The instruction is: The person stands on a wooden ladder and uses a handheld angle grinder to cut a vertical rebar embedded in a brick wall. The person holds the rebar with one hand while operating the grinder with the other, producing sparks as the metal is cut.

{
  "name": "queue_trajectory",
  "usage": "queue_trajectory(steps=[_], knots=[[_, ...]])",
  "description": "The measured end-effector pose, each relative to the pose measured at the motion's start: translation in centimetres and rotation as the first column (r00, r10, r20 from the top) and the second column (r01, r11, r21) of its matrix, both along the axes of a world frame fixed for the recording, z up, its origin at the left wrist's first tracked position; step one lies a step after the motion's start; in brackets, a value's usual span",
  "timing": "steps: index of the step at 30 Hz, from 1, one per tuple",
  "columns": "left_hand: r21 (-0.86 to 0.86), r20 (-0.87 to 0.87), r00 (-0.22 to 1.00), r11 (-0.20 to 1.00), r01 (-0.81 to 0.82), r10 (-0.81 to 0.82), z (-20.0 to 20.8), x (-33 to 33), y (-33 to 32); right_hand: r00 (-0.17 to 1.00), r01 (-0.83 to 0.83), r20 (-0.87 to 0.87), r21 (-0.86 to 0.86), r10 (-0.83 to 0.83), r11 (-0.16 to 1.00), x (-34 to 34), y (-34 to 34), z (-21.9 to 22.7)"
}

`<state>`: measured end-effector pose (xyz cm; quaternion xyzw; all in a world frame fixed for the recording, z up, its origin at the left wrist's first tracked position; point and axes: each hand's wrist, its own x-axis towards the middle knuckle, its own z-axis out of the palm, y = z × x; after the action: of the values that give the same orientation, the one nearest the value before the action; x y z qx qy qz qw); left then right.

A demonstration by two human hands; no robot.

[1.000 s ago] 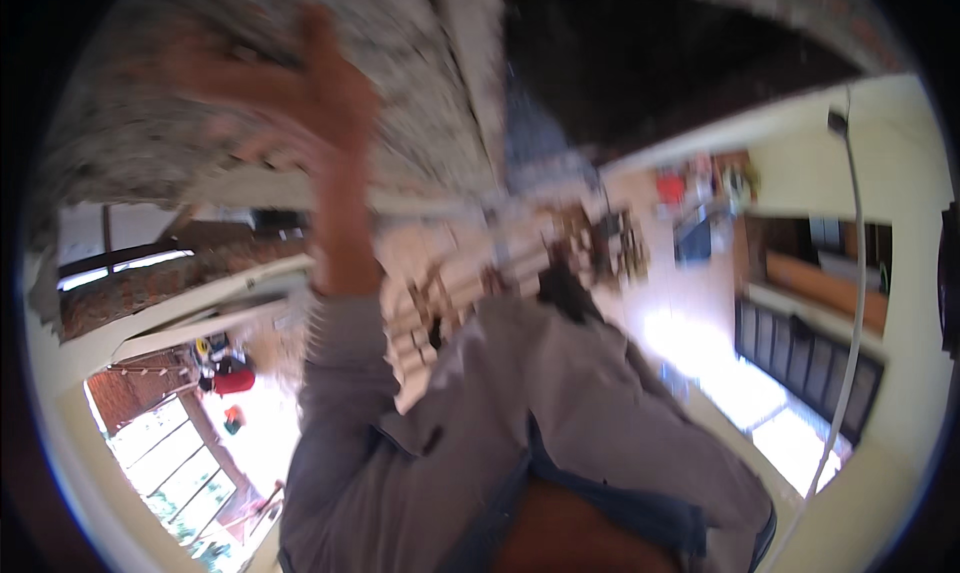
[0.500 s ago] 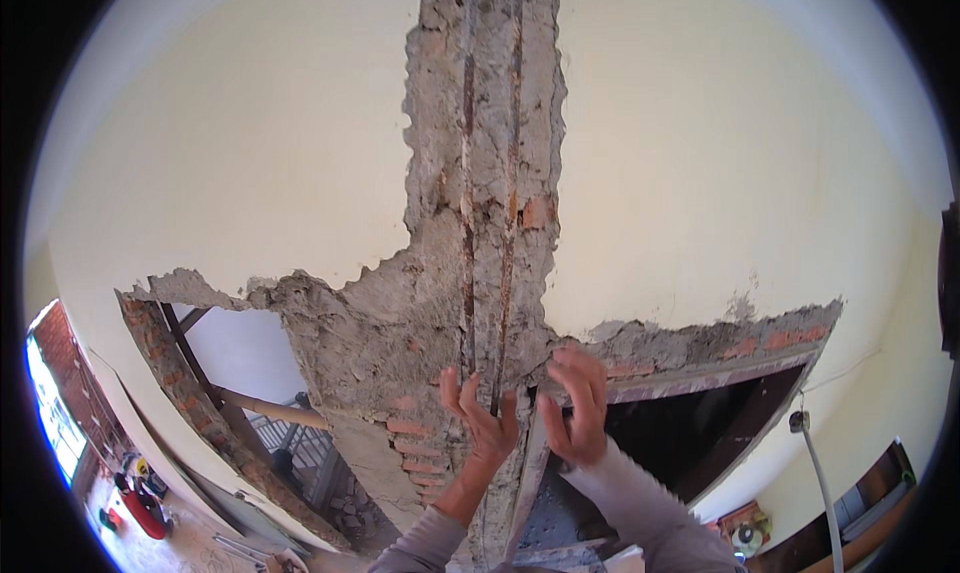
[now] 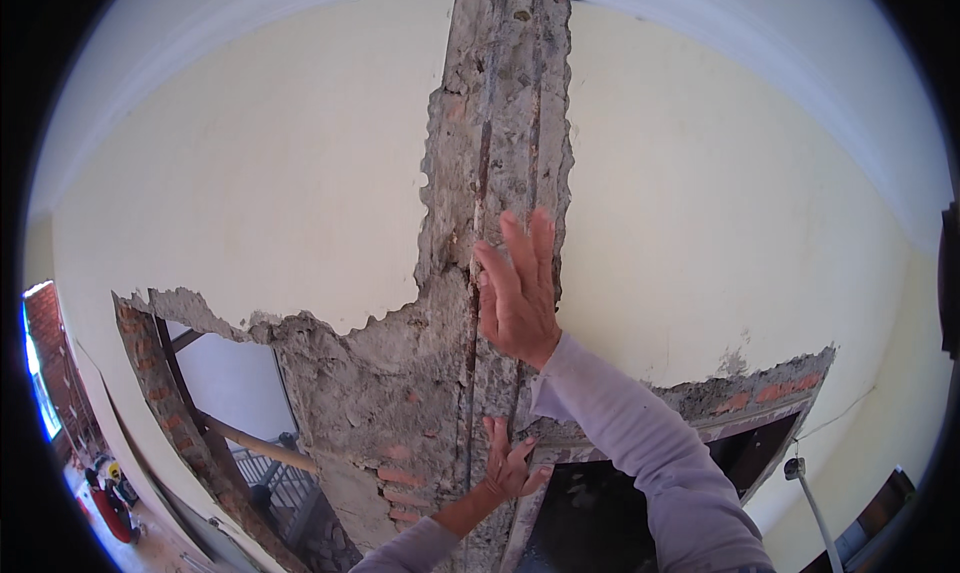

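Observation:
A strip of rough, chipped concrete (image 3: pixel 505 48) runs up the wall, with two rusty steel bars, one of them the left bar (image 3: pixel 484 163), exposed along it. My right hand (image 3: pixel 520 303) is raised in front of the strip, over the bars, its fingers stretched upward and slightly apart. Whether its fingertips touch the bars I cannot tell. Lower down, my left hand (image 3: pixel 510 465) is beside the lower part of the bars, fingers spread. Neither hand shows anything held. Grey-mauve sleeves cover both forearms.
Cream-painted wall (image 3: pixel 300 163) flanks the strip. A broken-edged opening with a wooden pole (image 3: pixel 255 443) across it lies at lower left, exposed bricks (image 3: pixel 403 495) beside it. A dark doorway (image 3: pixel 590 513) sits at lower right. A red object (image 3: pixel 112 513) stands on the floor far left.
My right hand has risen from beside the left hand to higher up the bars. The left hand is slightly lower in the picture. The view has tilted upward, showing the ceiling edge.

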<state>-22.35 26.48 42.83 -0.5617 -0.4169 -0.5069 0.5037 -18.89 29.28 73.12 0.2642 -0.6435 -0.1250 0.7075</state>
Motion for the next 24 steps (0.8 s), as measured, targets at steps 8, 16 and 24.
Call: queue_trajectory(steps=[8, 16, 24], knots=[[-0.001, 0.648, 0.679, 0.892, 0.452, -0.344, 2.1, 3.1, -5.7, 0.948, -0.304, -0.038, -0.404, 0.316, 0.863, 0.5, -2.0, -1.0], [0.054, 0.785, 0.475, 0.809, 0.585, -0.396, 2.4, 6.9, -4.0, 0.071, -0.142, 0.045, -0.988, 0.996, 0.055, 6.5, -0.6, -2.6], [0.089, 0.727, 0.535, 0.832, 0.548, -0.43, 1.0, 4.6, -0.8, 0.297, -0.222, -0.032, -0.974, 0.954, 0.037, 4.3, -0.7, -3.2]])
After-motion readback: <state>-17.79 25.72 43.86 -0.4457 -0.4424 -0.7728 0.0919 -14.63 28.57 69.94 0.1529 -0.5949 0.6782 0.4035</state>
